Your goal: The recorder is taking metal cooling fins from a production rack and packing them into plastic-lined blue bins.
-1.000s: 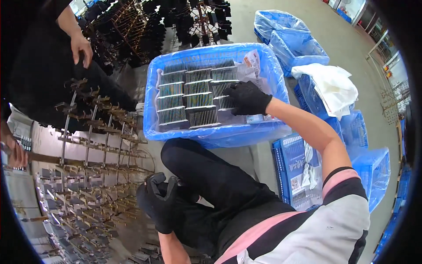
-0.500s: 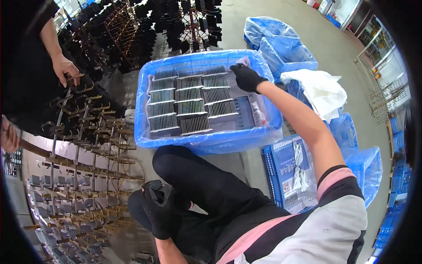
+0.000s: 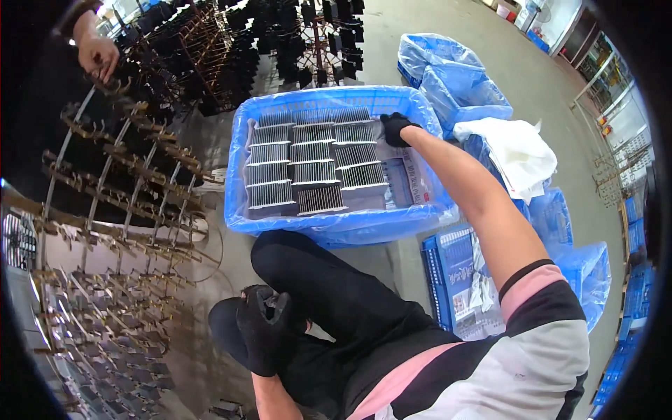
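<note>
A blue plastic basket (image 3: 232, 192) lined with clear film stands in front of me, holding several rows of dark finned heat sinks (image 3: 314, 173) stood side by side. My right hand (image 3: 397, 131), in a black glove, reaches into its far right corner beside the last column. Those fingers are curled in; whatever is between them is hidden. My left hand (image 3: 266, 327), also gloved in black, lies by my left knee with its fingers curled round. I cannot make out what, if anything, is in it. Printed paper (image 3: 418, 180) lines the basket's right side.
At left a person's hand (image 3: 98, 57) is on a metal hanging rack (image 3: 91, 164) full of hooks. Black parts hang on racks (image 3: 318, 42) behind the basket. To the right stand film-lined blue baskets (image 3: 465, 91), a white cloth (image 3: 514, 157) and a blue crate (image 3: 437, 280).
My right hand has moved a little nearer and lower at the basket's right corner. The other person's hand has gone up, and the hook rack has shifted and tilted. My left hand stays by the knee.
</note>
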`<state>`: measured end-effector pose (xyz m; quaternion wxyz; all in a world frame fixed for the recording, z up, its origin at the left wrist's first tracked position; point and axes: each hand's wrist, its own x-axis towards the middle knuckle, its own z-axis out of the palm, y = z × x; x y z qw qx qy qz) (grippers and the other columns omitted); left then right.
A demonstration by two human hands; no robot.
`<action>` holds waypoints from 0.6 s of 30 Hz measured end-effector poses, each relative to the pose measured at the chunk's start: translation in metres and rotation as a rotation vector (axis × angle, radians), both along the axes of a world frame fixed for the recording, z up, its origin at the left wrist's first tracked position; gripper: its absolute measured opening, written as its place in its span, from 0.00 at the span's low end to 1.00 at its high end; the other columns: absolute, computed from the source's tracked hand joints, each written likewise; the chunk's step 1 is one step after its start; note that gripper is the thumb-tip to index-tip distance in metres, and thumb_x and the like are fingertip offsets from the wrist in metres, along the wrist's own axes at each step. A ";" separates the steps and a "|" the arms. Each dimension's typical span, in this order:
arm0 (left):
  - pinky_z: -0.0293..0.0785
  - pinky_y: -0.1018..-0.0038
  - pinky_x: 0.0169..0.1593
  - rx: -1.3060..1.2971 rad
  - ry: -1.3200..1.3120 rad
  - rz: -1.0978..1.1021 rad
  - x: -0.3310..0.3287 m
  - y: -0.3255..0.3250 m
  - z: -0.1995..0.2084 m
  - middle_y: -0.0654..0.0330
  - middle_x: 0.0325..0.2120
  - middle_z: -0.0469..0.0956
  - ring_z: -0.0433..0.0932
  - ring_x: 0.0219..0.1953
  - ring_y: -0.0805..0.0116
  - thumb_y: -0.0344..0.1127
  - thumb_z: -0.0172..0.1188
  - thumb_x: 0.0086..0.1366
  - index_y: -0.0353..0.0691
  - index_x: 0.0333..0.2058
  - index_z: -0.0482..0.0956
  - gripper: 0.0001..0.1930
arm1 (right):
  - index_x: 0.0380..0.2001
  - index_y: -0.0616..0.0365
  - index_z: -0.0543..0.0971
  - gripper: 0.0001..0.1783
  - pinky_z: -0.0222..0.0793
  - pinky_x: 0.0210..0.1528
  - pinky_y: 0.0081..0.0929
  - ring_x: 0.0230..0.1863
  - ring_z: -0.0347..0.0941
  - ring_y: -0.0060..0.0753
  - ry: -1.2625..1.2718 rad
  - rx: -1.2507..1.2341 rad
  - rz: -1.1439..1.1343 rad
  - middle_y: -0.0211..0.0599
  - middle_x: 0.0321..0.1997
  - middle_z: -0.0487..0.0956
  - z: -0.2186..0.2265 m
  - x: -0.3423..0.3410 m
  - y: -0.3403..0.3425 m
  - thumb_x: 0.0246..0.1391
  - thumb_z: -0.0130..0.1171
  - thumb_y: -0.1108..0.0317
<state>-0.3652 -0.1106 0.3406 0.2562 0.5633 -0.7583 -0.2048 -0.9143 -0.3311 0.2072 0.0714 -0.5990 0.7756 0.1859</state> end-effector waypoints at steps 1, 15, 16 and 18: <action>0.70 0.60 0.41 -0.012 0.032 -0.053 0.001 -0.001 -0.023 0.50 0.31 0.75 0.74 0.34 0.47 0.38 0.67 0.55 0.38 0.33 0.75 0.13 | 0.62 0.55 0.63 0.31 0.70 0.56 0.49 0.55 0.71 0.61 0.126 0.084 0.078 0.59 0.56 0.71 -0.006 -0.019 0.005 0.52 0.48 0.72; 0.69 0.57 0.38 -0.156 0.013 -0.069 0.039 0.029 -0.090 0.51 0.30 0.75 0.74 0.34 0.47 0.40 0.66 0.55 0.39 0.34 0.74 0.14 | 0.44 0.51 0.69 0.10 0.71 0.32 0.37 0.30 0.74 0.36 -0.661 -0.104 0.975 0.40 0.32 0.74 -0.055 0.091 0.043 0.59 0.51 0.66; 0.69 0.57 0.38 -0.160 0.017 -0.077 0.037 0.031 -0.096 0.51 0.30 0.75 0.74 0.34 0.47 0.40 0.66 0.55 0.39 0.34 0.74 0.14 | 0.41 0.50 0.69 0.07 0.71 0.30 0.36 0.27 0.73 0.35 -0.419 -0.067 1.145 0.37 0.30 0.73 -0.049 0.090 0.049 0.60 0.50 0.64; 0.69 0.57 0.39 -0.152 0.027 -0.070 0.034 0.034 -0.104 0.51 0.31 0.75 0.74 0.35 0.47 0.40 0.66 0.55 0.39 0.34 0.74 0.14 | 0.41 0.49 0.69 0.06 0.70 0.29 0.36 0.26 0.73 0.34 -0.933 -0.009 0.793 0.35 0.29 0.72 -0.049 0.090 0.068 0.61 0.50 0.64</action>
